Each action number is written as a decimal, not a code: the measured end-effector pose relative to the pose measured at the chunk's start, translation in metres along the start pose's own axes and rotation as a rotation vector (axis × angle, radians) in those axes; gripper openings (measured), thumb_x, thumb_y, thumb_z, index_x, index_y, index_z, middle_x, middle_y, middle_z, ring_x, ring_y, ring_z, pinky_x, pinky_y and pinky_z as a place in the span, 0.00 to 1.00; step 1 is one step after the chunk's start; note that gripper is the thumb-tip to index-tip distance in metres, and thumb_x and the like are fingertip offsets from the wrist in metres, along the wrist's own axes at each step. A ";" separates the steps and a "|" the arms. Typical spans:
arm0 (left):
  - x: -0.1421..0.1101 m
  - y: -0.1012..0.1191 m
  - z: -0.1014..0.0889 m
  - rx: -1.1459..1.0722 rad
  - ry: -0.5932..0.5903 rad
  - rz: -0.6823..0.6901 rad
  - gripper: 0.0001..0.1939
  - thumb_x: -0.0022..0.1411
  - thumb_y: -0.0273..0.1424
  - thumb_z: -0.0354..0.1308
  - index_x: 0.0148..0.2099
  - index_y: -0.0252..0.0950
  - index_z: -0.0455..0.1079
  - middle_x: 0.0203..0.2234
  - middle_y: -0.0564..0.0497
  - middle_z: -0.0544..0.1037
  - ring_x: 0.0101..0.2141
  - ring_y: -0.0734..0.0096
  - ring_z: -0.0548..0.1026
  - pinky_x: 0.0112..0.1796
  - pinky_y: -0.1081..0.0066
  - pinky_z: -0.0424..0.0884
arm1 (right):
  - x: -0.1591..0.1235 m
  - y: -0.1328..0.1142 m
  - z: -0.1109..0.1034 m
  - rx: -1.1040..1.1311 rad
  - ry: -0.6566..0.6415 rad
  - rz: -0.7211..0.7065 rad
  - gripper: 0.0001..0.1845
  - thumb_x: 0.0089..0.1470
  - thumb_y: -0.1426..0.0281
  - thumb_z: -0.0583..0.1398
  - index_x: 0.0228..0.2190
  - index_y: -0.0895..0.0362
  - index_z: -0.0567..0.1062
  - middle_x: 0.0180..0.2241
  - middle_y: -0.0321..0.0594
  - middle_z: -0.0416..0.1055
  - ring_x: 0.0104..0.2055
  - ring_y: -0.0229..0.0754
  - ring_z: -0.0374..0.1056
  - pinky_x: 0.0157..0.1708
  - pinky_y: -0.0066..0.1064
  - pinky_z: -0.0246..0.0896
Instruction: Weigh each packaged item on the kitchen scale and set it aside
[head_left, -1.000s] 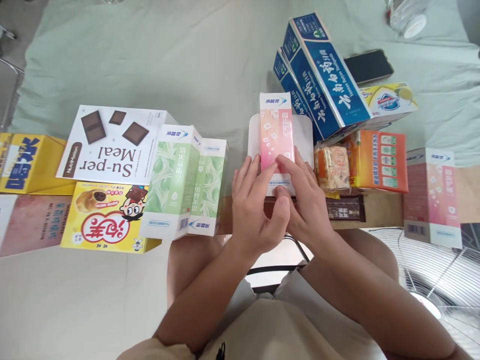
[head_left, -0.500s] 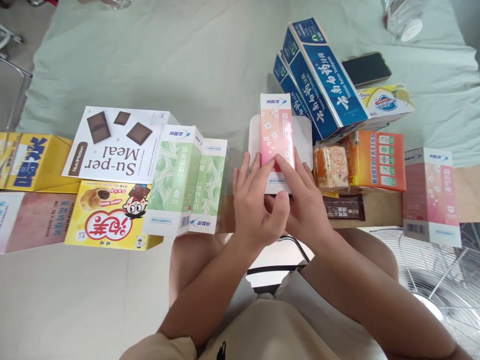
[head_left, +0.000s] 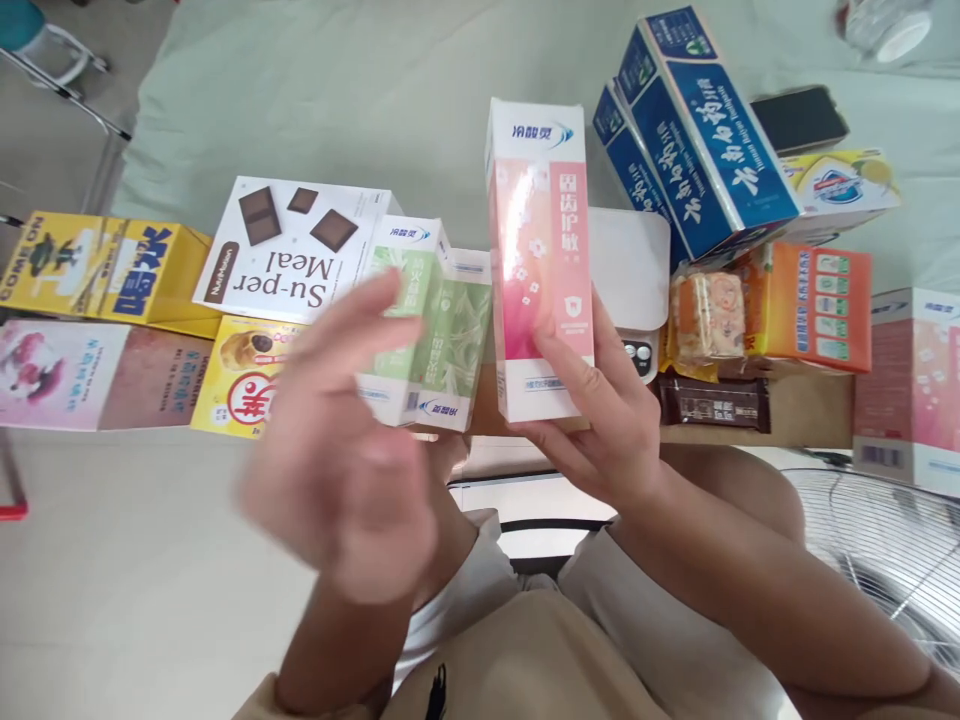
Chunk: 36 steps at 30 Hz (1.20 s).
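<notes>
My right hand [head_left: 600,410] grips a pink and white toothpaste box [head_left: 540,260] by its lower right part, thumb and fingers around it. The box is raised over the table with its printed front towards me, its label upright. My left hand [head_left: 345,440] is in the air to the left, smeared by motion, its fingers apart and nothing in them. It hides part of a yellow snack box [head_left: 232,390] and of a green toothpaste box [head_left: 401,300]. A white kitchen scale [head_left: 634,265] with buttons lies behind the held box, partly covered by it.
On the left stand a white Su-per Meal box [head_left: 292,250] and a yellow drink box [head_left: 150,270]. At right are blue toothpaste boxes [head_left: 697,130], a phone [head_left: 799,118], an orange box [head_left: 817,305], a wrapped snack [head_left: 709,310] and another pink box [head_left: 911,380]. A fan [head_left: 885,540] stands below.
The pink toothpaste box has been lifted off the scale towards me in my right hand. My left hand has let go and swung left. The view has shifted left.
</notes>
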<state>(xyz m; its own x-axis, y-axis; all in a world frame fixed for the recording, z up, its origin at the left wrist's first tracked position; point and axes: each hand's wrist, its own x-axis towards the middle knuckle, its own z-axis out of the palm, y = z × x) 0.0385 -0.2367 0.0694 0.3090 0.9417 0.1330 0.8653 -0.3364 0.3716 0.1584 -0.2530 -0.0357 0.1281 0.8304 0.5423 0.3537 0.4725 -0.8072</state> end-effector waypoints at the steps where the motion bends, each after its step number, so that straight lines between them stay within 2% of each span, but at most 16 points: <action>1: -0.001 -0.004 -0.004 0.004 0.007 -0.005 0.25 0.73 0.53 0.57 0.64 0.49 0.73 0.64 0.47 0.76 0.70 0.45 0.69 0.62 0.44 0.78 | -0.001 -0.001 0.005 -0.010 0.008 0.006 0.32 0.67 0.48 0.60 0.66 0.45 0.73 0.76 0.47 0.55 0.75 0.61 0.62 0.64 0.53 0.76; 5: 0.000 -0.030 -0.032 0.062 0.105 -0.011 0.20 0.73 0.48 0.60 0.61 0.47 0.75 0.60 0.46 0.78 0.67 0.48 0.72 0.60 0.48 0.79 | -0.004 -0.003 0.027 -0.131 0.082 0.013 0.28 0.68 0.44 0.57 0.58 0.45 0.80 0.71 0.50 0.65 0.69 0.57 0.70 0.60 0.50 0.79; 8: 0.001 -0.058 -0.059 0.109 0.223 0.000 0.15 0.72 0.39 0.61 0.57 0.44 0.77 0.58 0.45 0.79 0.63 0.52 0.75 0.57 0.52 0.79 | -0.007 -0.009 0.039 -0.157 0.088 -0.046 0.25 0.69 0.47 0.58 0.56 0.48 0.80 0.66 0.56 0.70 0.61 0.58 0.77 0.49 0.47 0.83; 10: 0.001 -0.074 -0.071 0.139 0.296 0.025 0.12 0.70 0.33 0.63 0.54 0.42 0.79 0.55 0.44 0.80 0.58 0.55 0.77 0.54 0.55 0.80 | -0.008 -0.014 0.043 -0.159 0.051 -0.073 0.24 0.69 0.50 0.60 0.56 0.50 0.78 0.65 0.59 0.70 0.56 0.58 0.79 0.42 0.44 0.83; 12: 0.000 -0.085 -0.076 0.186 0.317 0.036 0.12 0.66 0.31 0.65 0.51 0.42 0.81 0.52 0.44 0.80 0.54 0.56 0.79 0.51 0.56 0.80 | -0.008 -0.019 0.046 -0.165 0.018 -0.072 0.22 0.68 0.53 0.62 0.57 0.50 0.77 0.65 0.59 0.68 0.57 0.58 0.78 0.39 0.43 0.82; 16: 0.000 -0.091 -0.077 0.175 0.183 0.043 0.13 0.66 0.29 0.64 0.51 0.42 0.83 0.46 0.46 0.79 0.47 0.61 0.80 0.49 0.60 0.81 | -0.006 -0.021 0.049 -0.067 -0.033 -0.070 0.25 0.67 0.54 0.64 0.61 0.49 0.73 0.66 0.57 0.60 0.57 0.56 0.76 0.41 0.43 0.83; 19: 0.000 -0.092 -0.080 0.118 0.075 0.020 0.14 0.69 0.28 0.61 0.52 0.41 0.83 0.46 0.46 0.79 0.46 0.64 0.81 0.45 0.65 0.82 | -0.004 -0.020 0.050 0.008 -0.071 -0.108 0.26 0.68 0.55 0.63 0.61 0.51 0.71 0.65 0.57 0.58 0.46 0.47 0.78 0.37 0.40 0.81; 21: 0.000 -0.092 -0.082 0.103 0.037 -0.010 0.14 0.70 0.29 0.60 0.53 0.42 0.82 0.48 0.46 0.79 0.45 0.63 0.81 0.41 0.65 0.81 | -0.003 -0.018 0.050 -0.012 -0.094 -0.111 0.25 0.67 0.55 0.63 0.60 0.51 0.71 0.64 0.56 0.59 0.37 0.40 0.75 0.34 0.38 0.79; 22: 0.000 -0.093 -0.083 0.096 0.025 -0.023 0.14 0.71 0.30 0.59 0.53 0.42 0.82 0.49 0.46 0.79 0.44 0.63 0.81 0.39 0.65 0.81 | -0.003 -0.018 0.051 -0.030 -0.100 -0.112 0.25 0.67 0.55 0.63 0.60 0.50 0.71 0.64 0.56 0.59 0.37 0.40 0.74 0.34 0.39 0.78; 23: 0.000 -0.093 -0.083 0.091 0.019 -0.032 0.13 0.71 0.30 0.59 0.53 0.43 0.82 0.49 0.46 0.79 0.44 0.63 0.80 0.39 0.65 0.80 | -0.003 -0.017 0.051 -0.048 -0.102 -0.115 0.26 0.66 0.54 0.64 0.59 0.50 0.71 0.64 0.56 0.58 0.40 0.43 0.75 0.37 0.42 0.79; 25: 0.000 -0.094 -0.083 0.086 0.021 -0.042 0.13 0.71 0.31 0.59 0.53 0.43 0.82 0.49 0.46 0.78 0.43 0.63 0.80 0.39 0.64 0.80 | -0.005 -0.015 0.054 -0.067 -0.107 -0.115 0.27 0.64 0.52 0.65 0.59 0.49 0.71 0.67 0.57 0.55 0.57 0.59 0.73 0.46 0.51 0.79; 26: 0.000 -0.094 -0.083 0.086 0.021 -0.047 0.13 0.71 0.31 0.60 0.53 0.43 0.82 0.49 0.46 0.79 0.42 0.63 0.80 0.39 0.64 0.80 | -0.006 -0.014 0.055 -0.061 -0.110 -0.110 0.28 0.63 0.52 0.66 0.59 0.49 0.70 0.70 0.58 0.52 0.65 0.66 0.68 0.50 0.55 0.78; 28: 0.000 -0.093 -0.083 0.086 0.019 -0.067 0.13 0.71 0.32 0.60 0.53 0.42 0.82 0.49 0.46 0.79 0.41 0.63 0.80 0.37 0.64 0.78 | -0.008 -0.012 0.059 -0.036 -0.122 -0.096 0.30 0.63 0.52 0.66 0.60 0.49 0.68 0.73 0.58 0.48 0.73 0.71 0.59 0.56 0.61 0.75; 33: 0.001 -0.089 -0.086 0.100 0.021 -0.109 0.12 0.70 0.32 0.60 0.52 0.42 0.82 0.49 0.47 0.79 0.38 0.66 0.79 0.38 0.63 0.78 | -0.011 -0.009 0.065 0.026 -0.118 -0.116 0.31 0.63 0.56 0.67 0.61 0.48 0.65 0.73 0.58 0.49 0.69 0.64 0.67 0.56 0.56 0.77; 36: 0.002 -0.086 -0.087 0.102 0.014 -0.124 0.11 0.70 0.32 0.61 0.51 0.43 0.82 0.49 0.48 0.79 0.35 0.69 0.77 0.33 0.65 0.76 | -0.011 -0.008 0.065 0.057 -0.117 -0.118 0.31 0.63 0.58 0.68 0.62 0.47 0.65 0.73 0.58 0.49 0.69 0.64 0.67 0.56 0.55 0.78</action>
<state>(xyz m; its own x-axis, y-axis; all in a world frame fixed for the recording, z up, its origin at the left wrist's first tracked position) -0.0699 -0.2060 0.1174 0.1925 0.9757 0.1046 0.9324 -0.2151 0.2904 0.0941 -0.2467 -0.0497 -0.0208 0.7950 0.6062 0.3065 0.5822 -0.7531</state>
